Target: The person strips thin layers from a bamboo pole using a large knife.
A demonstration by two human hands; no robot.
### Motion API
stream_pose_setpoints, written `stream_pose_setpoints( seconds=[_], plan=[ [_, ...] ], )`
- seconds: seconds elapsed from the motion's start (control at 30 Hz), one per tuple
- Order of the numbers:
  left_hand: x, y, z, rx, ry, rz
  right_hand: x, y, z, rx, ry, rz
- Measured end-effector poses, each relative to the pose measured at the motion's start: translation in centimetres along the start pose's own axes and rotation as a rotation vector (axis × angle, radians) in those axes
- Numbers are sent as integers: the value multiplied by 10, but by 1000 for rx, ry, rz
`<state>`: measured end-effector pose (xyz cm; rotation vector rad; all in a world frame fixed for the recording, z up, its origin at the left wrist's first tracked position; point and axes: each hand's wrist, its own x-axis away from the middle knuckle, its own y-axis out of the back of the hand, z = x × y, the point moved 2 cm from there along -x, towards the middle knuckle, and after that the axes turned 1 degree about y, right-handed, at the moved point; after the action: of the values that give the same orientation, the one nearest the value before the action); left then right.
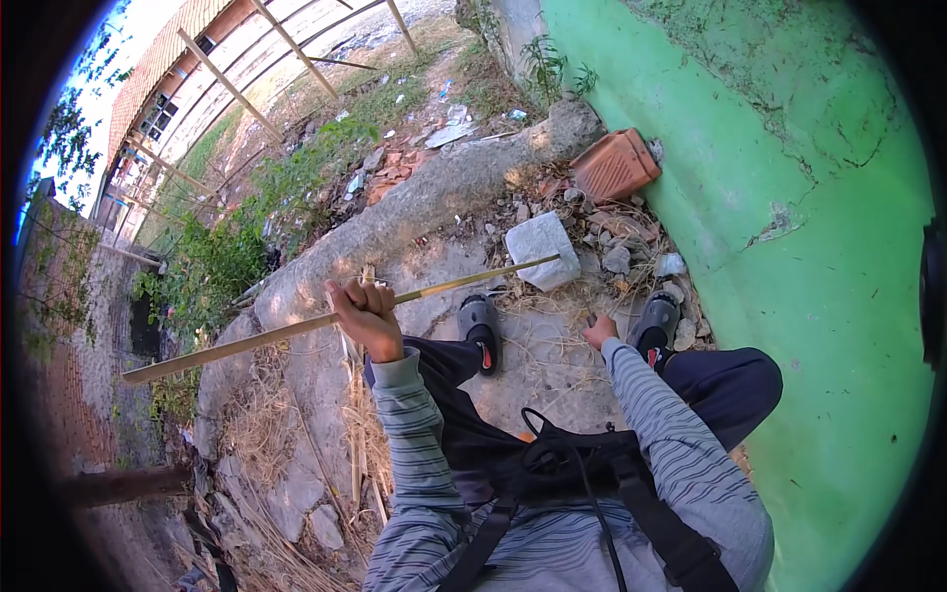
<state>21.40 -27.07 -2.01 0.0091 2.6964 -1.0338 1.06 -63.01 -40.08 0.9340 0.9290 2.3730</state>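
Slantwise above the ground (538, 355), a bamboo strip (444, 286) sits gripped in the left hand (367, 316), its tip over a white block (541, 235); the right hand (600, 332) is curled low, contents unclear, toward the ground's edge along a green wall (789, 257). A firm, level hold should serve best.

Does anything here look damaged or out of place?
Yes: the green wall is cracked and patchy toward the picture's top, though mostly smooth lower down. Beside it, an orange brick lies askew among rubble.
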Motion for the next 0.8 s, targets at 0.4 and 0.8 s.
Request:
stream_pose_setpoints(
  seconds=[0.4,0.8],
  plan=[
    [23,-21,-12,70,9,-118,63,10,56,-511,343,129],
    [61,-39,1,-121,-28,133,179,117,211,-493,717,576]
  ],
)
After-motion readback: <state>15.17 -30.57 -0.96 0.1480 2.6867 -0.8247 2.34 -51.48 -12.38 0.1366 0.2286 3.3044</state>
